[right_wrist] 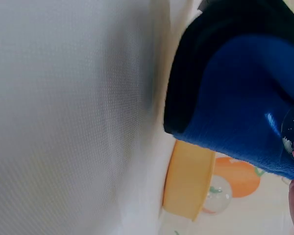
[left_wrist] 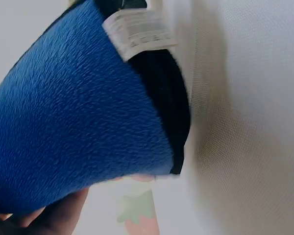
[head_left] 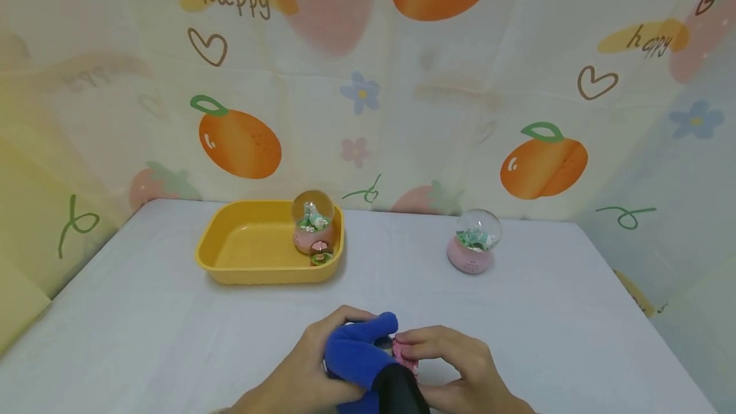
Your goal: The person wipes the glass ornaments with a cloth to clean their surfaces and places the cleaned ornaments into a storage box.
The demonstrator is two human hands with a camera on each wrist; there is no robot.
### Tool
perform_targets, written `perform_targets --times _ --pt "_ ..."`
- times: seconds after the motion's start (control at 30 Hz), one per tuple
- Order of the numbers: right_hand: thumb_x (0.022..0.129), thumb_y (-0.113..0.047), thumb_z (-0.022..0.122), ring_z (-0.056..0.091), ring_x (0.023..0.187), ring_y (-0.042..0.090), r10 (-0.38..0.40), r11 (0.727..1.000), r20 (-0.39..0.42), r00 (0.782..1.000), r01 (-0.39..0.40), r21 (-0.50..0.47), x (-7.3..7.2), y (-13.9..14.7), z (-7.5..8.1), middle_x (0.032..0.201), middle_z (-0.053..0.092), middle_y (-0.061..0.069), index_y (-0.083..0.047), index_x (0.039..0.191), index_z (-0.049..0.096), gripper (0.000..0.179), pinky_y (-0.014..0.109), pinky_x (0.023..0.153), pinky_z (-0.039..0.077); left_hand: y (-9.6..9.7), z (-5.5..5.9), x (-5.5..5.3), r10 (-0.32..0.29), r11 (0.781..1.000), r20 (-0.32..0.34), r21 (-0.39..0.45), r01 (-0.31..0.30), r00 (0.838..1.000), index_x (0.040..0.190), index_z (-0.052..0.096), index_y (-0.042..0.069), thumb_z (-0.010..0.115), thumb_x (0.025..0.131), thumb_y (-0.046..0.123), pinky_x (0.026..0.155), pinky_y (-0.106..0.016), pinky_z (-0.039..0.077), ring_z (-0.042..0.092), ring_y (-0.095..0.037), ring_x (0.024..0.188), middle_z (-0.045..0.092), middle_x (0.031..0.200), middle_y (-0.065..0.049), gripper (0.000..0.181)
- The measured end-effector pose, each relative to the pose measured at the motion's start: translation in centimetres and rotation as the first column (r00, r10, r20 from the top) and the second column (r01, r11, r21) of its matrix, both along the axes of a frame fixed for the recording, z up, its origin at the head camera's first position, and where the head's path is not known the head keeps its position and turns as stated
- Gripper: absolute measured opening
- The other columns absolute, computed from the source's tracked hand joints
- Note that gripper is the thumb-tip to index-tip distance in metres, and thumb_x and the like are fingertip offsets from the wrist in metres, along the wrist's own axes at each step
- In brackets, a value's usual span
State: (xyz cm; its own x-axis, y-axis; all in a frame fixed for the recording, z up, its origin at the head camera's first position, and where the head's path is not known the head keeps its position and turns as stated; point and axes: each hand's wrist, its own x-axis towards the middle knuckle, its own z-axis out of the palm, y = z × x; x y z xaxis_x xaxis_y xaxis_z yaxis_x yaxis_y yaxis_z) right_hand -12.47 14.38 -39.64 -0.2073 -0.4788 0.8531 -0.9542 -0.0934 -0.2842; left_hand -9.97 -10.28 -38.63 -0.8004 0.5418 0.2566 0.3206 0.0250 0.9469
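Note:
My left hand grips a blue plush cloth with black trim. The cloth wraps round the glass ball of a small snow globe with a pink base. From the other side, my right hand pinches that base between fingers and thumb. Both hands meet low at the front of the table. In the left wrist view the blue cloth shows a white label and covers the globe. The right wrist view has part of the globe's clear ball against the cloth.
A yellow tray stands at the back left. In its right end are a pink-based snow globe and a smaller globe. Another pink-based snow globe stands on the white table at the right. A printed curtain hangs behind.

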Motion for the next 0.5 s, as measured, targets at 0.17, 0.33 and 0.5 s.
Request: perform_targets --times 0.17,0.33,0.5 --pt "0.086 -0.011 0.076 0.067 0.105 0.023 -0.011 1.000 0.012 1.000 0.011 0.014 0.11 -0.05 -0.03 0.112 0.068 0.021 0.011 0.107 0.063 0.033 0.021 0.093 0.054 -0.06 0.03 -0.12 -0.058 0.998 0.057 -0.027 0.060 0.997 0.131 0.046 0.018 0.077 0.081 0.012 0.094 -0.026 0.050 0.065 -0.015 0.104 0.067 0.122 -0.007 0.060" --pt "0.086 -0.010 0.076 0.065 0.101 0.020 -0.045 0.998 0.173 0.984 0.038 0.045 0.49 0.13 -0.48 0.113 0.063 0.021 0.013 0.120 0.055 0.047 0.020 0.087 0.056 0.20 -0.22 0.09 -0.010 1.000 -0.056 0.016 0.011 0.998 0.130 0.046 0.018 0.079 0.081 0.011 0.094 -0.028 0.051 0.064 -0.016 0.106 0.065 0.123 -0.005 0.059" --pt "0.084 -0.011 0.077 0.072 0.081 0.015 -0.129 0.990 0.276 0.953 0.108 0.090 0.83 0.30 -0.67 0.108 0.066 0.019 0.010 0.125 0.052 0.052 0.018 0.072 0.058 0.39 -0.64 0.11 0.055 0.998 -0.266 0.046 -0.045 0.962 0.131 0.046 0.012 0.083 0.078 0.013 0.095 -0.032 0.053 0.062 -0.020 0.110 0.060 0.127 -0.008 0.065"
